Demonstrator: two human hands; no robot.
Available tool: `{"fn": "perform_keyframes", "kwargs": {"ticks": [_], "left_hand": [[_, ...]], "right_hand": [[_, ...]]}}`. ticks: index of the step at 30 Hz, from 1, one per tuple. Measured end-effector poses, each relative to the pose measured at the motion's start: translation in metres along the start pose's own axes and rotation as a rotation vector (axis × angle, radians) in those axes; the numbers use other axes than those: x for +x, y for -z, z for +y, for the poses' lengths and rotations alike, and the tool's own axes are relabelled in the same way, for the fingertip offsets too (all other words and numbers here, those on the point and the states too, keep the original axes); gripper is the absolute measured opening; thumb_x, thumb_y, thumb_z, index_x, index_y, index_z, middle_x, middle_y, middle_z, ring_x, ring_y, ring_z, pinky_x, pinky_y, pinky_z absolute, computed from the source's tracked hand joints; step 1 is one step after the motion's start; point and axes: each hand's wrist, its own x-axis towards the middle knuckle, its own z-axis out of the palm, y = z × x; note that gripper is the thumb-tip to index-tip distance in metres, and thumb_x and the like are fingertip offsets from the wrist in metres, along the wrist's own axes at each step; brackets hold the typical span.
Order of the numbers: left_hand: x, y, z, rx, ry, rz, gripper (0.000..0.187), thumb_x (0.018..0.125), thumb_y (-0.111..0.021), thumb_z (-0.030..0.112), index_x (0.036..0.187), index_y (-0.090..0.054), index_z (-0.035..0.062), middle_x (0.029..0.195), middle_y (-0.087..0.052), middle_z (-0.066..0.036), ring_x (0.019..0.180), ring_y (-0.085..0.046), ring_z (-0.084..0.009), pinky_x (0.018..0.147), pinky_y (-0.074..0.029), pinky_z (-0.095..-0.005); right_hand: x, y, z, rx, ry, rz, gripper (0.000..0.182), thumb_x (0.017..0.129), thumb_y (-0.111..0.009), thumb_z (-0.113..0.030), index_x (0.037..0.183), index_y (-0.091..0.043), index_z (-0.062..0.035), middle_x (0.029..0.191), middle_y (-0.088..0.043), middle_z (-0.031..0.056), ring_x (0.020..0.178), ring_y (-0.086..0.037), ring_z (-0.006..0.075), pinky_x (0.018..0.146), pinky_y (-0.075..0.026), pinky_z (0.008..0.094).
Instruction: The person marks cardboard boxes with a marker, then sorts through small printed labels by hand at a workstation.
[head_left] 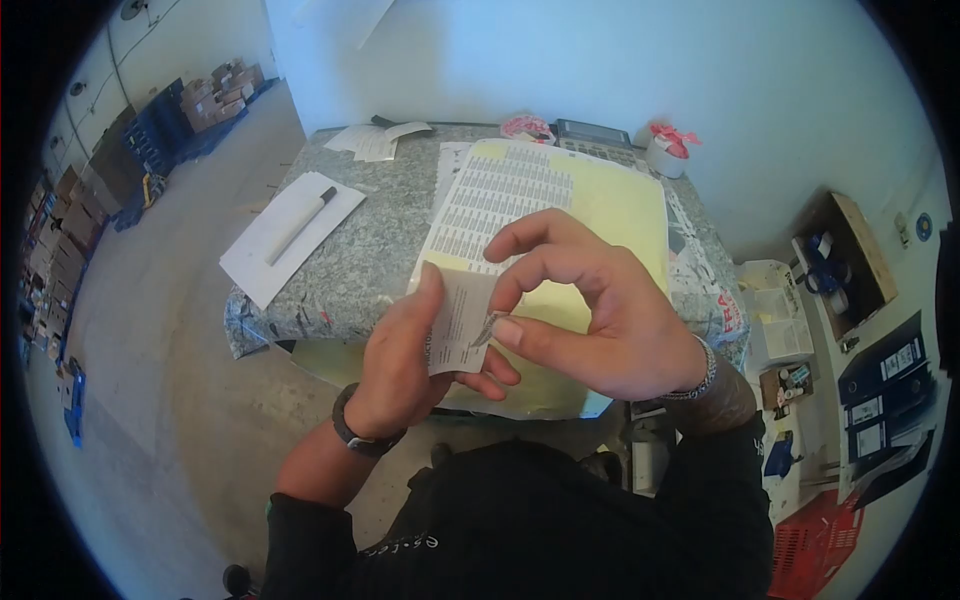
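My left hand (395, 365) holds a small printed card (460, 315) upright, with the thumb on its front and the fingers behind it. Close to the card's right edge, my right hand (600, 310) pinches a small printed strip (486, 330) between thumb and index finger. The strip overlaps the card's edge; whether it sticks to the card I cannot tell. Beneath both hands lies a yellow backing sheet (620, 215) with rows of small printed labels (515, 190) on its left part.
On the patterned table (375, 215) are white papers with a marker (300, 225), paper scraps (375, 142), a calculator (595, 138) and a white cup (667, 157). Binders (885, 385) and a red crate (815, 540) stand at right. Boxes (220, 95) are at far left.
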Motion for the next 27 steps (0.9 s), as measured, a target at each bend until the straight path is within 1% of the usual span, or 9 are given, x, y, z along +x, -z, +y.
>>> {"fn": "perform_keyframes", "kwargs": {"ticks": [3, 10, 12, 13, 15, 19, 21, 25, 27], "left_hand": [[-0.001, -0.001, 0.001, 0.019, 0.012, -0.011, 0.063, 0.104, -0.025, 0.051, 0.125, -0.047, -0.0042, 0.102, -0.062, -0.016, 0.077, -0.07, -0.0267, 0.06, -0.06, -0.0344], [-0.003, -0.005, 0.003, 0.045, -0.01, 0.002, 0.061, 0.105, -0.026, 0.05, 0.122, -0.049, -0.0036, 0.101, -0.062, -0.015, 0.077, -0.07, -0.0254, 0.062, -0.061, -0.0334], [-0.002, -0.004, 0.002, 0.053, -0.022, 0.004, 0.061, 0.105, -0.026, 0.05, 0.12, -0.05, -0.0035, 0.101, -0.063, -0.014, 0.078, -0.07, -0.0244, 0.062, -0.061, -0.0325], [-0.002, -0.004, 0.002, 0.054, -0.021, 0.003, 0.061, 0.105, -0.026, 0.05, 0.12, -0.05, -0.0035, 0.101, -0.063, -0.014, 0.078, -0.07, -0.0244, 0.062, -0.061, -0.0325], [-0.002, -0.005, 0.002, 0.059, -0.033, 0.004, 0.06, 0.105, -0.026, 0.05, 0.119, -0.051, -0.0032, 0.1, -0.063, -0.014, 0.079, -0.07, -0.0236, 0.063, -0.06, -0.0319], [0.0, -0.007, 0.003, 0.066, -0.039, 0.004, 0.06, 0.105, -0.026, 0.05, 0.118, -0.052, -0.0028, 0.099, -0.064, -0.014, 0.08, -0.07, -0.0234, 0.063, -0.06, -0.0315], [0.001, -0.009, 0.002, 0.116, -0.039, 0.069, 0.064, 0.103, -0.026, 0.053, 0.118, -0.052, -0.0032, 0.094, -0.064, -0.016, 0.073, -0.07, -0.0269, 0.06, -0.062, -0.0366], [0.001, -0.01, 0.004, 0.123, -0.044, 0.066, 0.064, 0.103, -0.027, 0.053, 0.119, -0.052, -0.0033, 0.095, -0.064, -0.016, 0.074, -0.07, -0.0273, 0.06, -0.062, -0.0367], [0.0, -0.011, 0.004, 0.135, -0.035, 0.075, 0.064, 0.103, -0.027, 0.054, 0.12, -0.052, -0.0033, 0.096, -0.064, -0.017, 0.074, -0.07, -0.0276, 0.06, -0.062, -0.0373]], "right_hand": [[0.004, -0.001, 0.0, -0.1, 0.016, -0.008, 0.013, 0.084, -0.07, -0.014, 0.091, -0.066, -0.0032, 0.111, -0.053, 0.014, 0.105, -0.057, 0.025, 0.095, -0.043, 0.0368], [0.007, -0.004, 0.003, -0.144, 0.036, 0.01, 0.013, 0.083, -0.07, -0.013, 0.089, -0.066, -0.0025, 0.111, -0.053, 0.0148, 0.101, -0.057, 0.0266, 0.092, -0.044, 0.037], [0.008, -0.004, 0.001, -0.161, 0.023, -0.003, 0.011, 0.081, -0.072, -0.006, 0.09, -0.065, -0.0062, 0.114, -0.054, 0.0111, 0.106, -0.053, 0.0203, 0.095, -0.04, 0.0343], [0.008, -0.005, 0.001, -0.161, 0.022, -0.001, 0.011, 0.081, -0.072, -0.006, 0.09, -0.065, -0.0062, 0.114, -0.054, 0.0111, 0.106, -0.053, 0.0203, 0.095, -0.04, 0.0343], [0.008, -0.007, 0.001, -0.208, 0.061, 0.046, 0.012, 0.08, -0.072, -0.005, 0.089, -0.064, -0.0058, 0.113, -0.053, 0.0118, 0.1, -0.055, 0.0186, 0.09, -0.043, 0.0328], [0.008, -0.01, 0.004, -0.192, 0.044, 0.049, 0.014, 0.079, -0.073, -0.003, 0.089, -0.063, -0.0055, 0.114, -0.052, 0.0123, 0.092, -0.057, 0.0161, 0.084, -0.046, 0.0304], [0.009, -0.011, 0.006, -0.196, 0.062, 0.067, 0.015, 0.078, -0.073, -0.002, 0.089, -0.063, -0.0053, 0.114, -0.052, 0.0122, 0.086, -0.058, 0.0141, 0.08, -0.048, 0.0286], [0.009, -0.013, 0.006, -0.211, 0.058, 0.074, 0.015, 0.078, -0.073, -0.001, 0.089, -0.063, -0.0053, 0.114, -0.052, 0.0122, 0.085, -0.059, 0.0137, 0.079, -0.049, 0.028], [0.009, -0.013, 0.007, -0.209, 0.042, 0.085, 0.019, 0.075, -0.076, -0.003, 0.089, -0.063, -0.0056, 0.115, -0.052, 0.0121, 0.09, -0.059, 0.0165, 0.082, -0.049, 0.0306]]}}
